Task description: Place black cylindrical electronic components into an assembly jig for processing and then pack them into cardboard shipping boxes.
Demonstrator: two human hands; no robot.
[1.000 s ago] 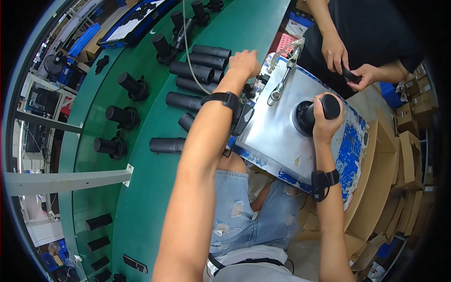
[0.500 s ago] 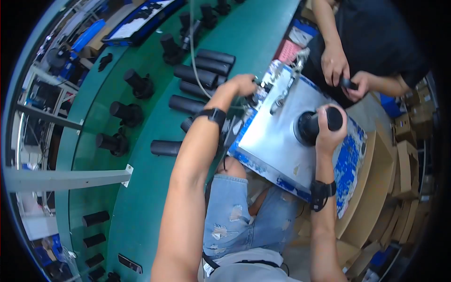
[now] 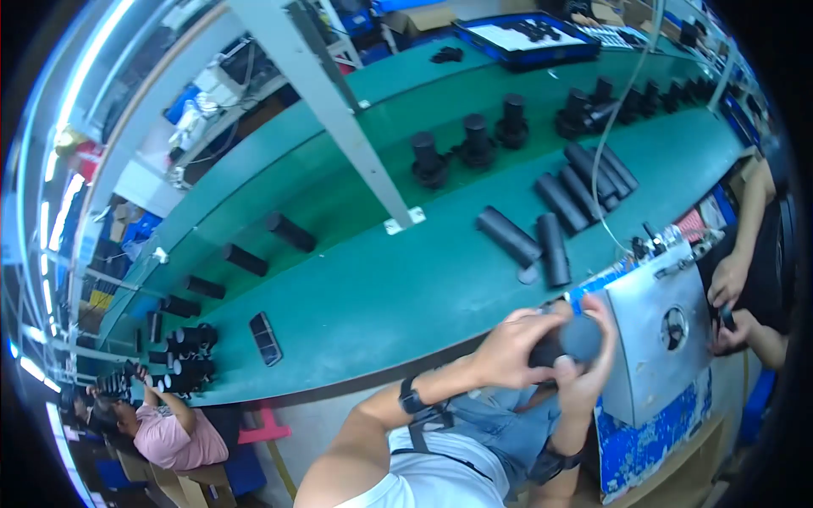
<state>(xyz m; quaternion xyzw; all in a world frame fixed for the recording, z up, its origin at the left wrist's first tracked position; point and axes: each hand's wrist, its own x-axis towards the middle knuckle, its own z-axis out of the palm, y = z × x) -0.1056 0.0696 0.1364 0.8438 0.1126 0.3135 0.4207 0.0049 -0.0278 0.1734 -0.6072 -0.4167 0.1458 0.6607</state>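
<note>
Both of my hands are closed on one black rounded cylindrical part (image 3: 577,338) held in front of my lap. My left hand (image 3: 508,347) grips its left end. My right hand (image 3: 590,366) wraps around its right side from below. The part sits just left of a tilted grey metal plate (image 3: 652,356) with a round hole in its middle (image 3: 674,327). The plate rests on a blue patterned board (image 3: 652,449).
A long green workbench (image 3: 381,288) carries several black tubes (image 3: 542,241) and upright black parts (image 3: 474,144). A dark flat phone-like thing (image 3: 264,337) lies near its front edge. A white cable (image 3: 614,135) hangs down. Another person's hands (image 3: 730,296) work at the right; a seated person (image 3: 161,423) is at lower left.
My head has turned left, showing more bench. My left hand left the plate's top edge and joined my right hand on the black part, which now is off the plate and over my lap.
</note>
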